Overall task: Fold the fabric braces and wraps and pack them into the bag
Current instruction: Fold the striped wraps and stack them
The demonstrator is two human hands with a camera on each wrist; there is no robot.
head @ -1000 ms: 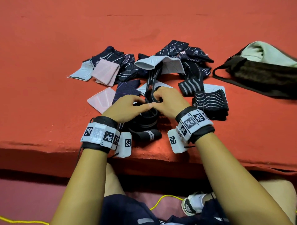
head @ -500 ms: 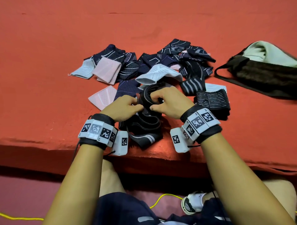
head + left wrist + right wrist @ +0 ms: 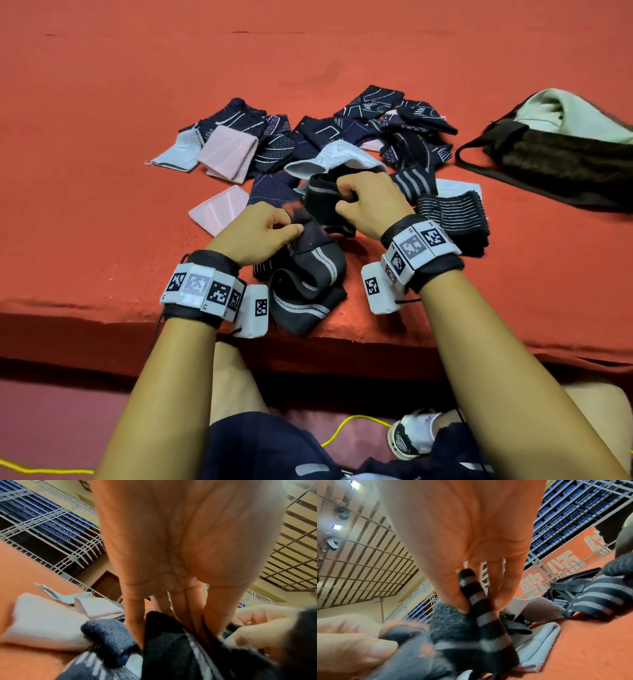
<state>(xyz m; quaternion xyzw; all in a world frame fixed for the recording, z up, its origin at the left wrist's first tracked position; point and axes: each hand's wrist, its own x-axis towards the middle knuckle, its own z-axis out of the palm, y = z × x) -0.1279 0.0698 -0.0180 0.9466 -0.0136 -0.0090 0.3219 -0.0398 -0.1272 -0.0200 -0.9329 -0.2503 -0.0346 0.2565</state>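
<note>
Hands point(image 3: 260, 229) have lifted the dark wrap point(image 3: 308, 274) slightly higher since before.

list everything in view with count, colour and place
striped wrap: one, black with grey stripes, near table edge, held by both hands
folded braces: a pile, count unclear, navy, pink, pale grey, mid table
folded wrap: one, black with thin stripes, right of the hands
bag: one, dark brown, pale lining, far right
table: one, orange-red
cable: one, yellow, floor
shoe: one, white, floor
left hand: grips striped wrap
right hand: pinches striped wrap
</note>
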